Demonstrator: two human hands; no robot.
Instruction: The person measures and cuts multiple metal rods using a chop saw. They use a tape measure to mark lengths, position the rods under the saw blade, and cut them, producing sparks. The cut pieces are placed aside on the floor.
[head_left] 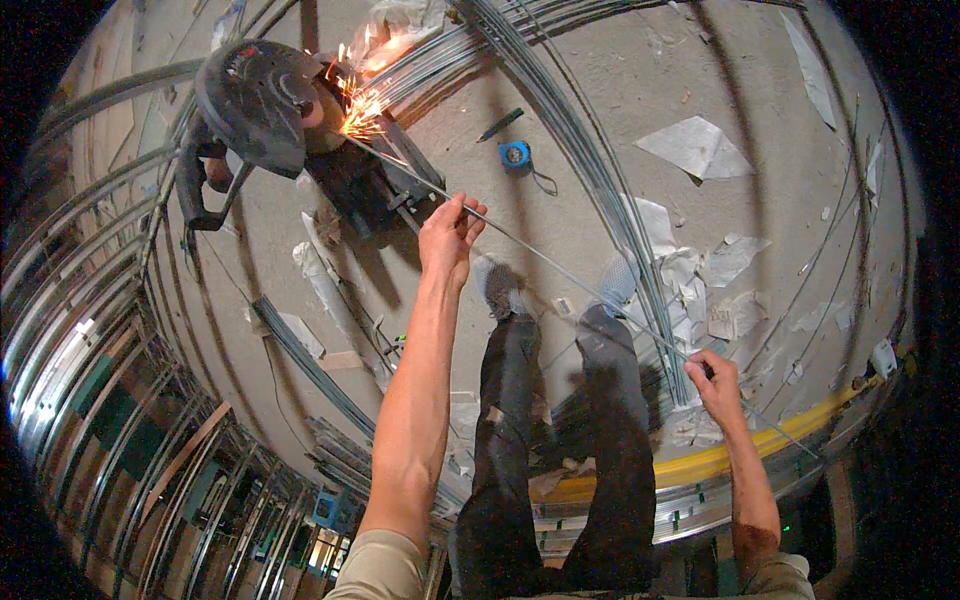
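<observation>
A long thin metal rod runs slantwise across the view. Its far end meets a black chop saw, where orange sparks fly off at the cutting disc. My left hand grips the rod a short way from the saw, thumb and fingers pinched round it. Lower on the right, my right hand is closed on the same rod, whose tail sticks out past it. The exact cutting point is hidden by the sparks.
Bundles of metal rods lie on the floor beyond and beside my feet. A blue tape measure and a dark marker-like stick lie right of the saw. Torn white sheets are scattered at right. Metal racking stands at left.
</observation>
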